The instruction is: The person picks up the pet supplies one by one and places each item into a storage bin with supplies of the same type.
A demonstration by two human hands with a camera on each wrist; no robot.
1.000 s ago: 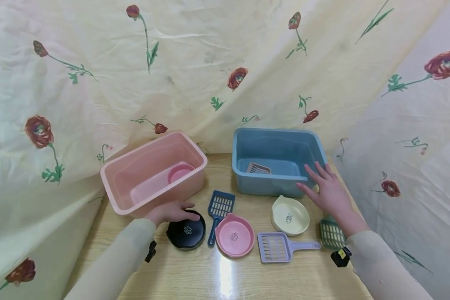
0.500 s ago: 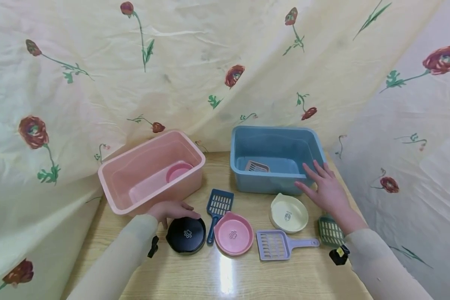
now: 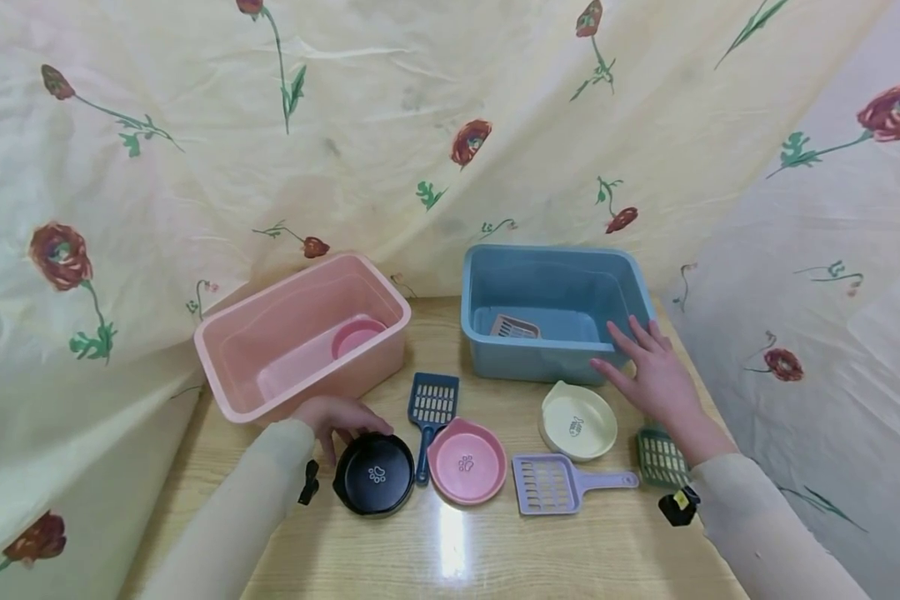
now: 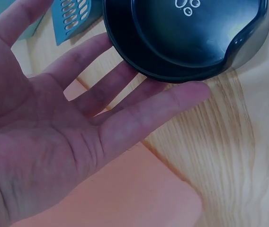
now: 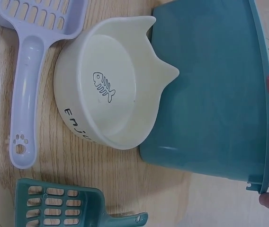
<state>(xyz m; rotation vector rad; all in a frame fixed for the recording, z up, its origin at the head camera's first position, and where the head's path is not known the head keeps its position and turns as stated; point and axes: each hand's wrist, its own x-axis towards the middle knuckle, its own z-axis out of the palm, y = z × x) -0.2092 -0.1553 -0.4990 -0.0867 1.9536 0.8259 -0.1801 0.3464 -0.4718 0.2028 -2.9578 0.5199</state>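
My left hand [image 3: 340, 417] is at the far left edge of a black bowl [image 3: 375, 479] with a white paw print. In the left wrist view, its extended fingers [image 4: 153, 109] touch or lie close against the bowl's outer side; the thumb stands apart. My right hand [image 3: 656, 375] spreads its fingers over the front right rim of a blue bin [image 3: 543, 360]. Below that hand are a cream cat-eared bowl [image 5: 111, 85] with a fishbone drawing and a green slotted scoop [image 5: 54, 205], partly hidden by the forearm in the head view.
A pink bin [image 3: 225, 367] at the left contains a pink bowl [image 3: 356, 335]. Inside the blue bin lies a pale scoop [image 3: 515, 327]. On the wooden table are a dark blue scoop [image 3: 433, 402], a pink paw-print bowl [image 3: 467, 467] and a lilac scoop [image 3: 551, 485]. Floral cloth hangs behind.
The left hand's fingers have drawn back from over the black bowl to its far edge. The bowl has shifted slightly nearer to me. My right hand keeps its place on the blue rim.
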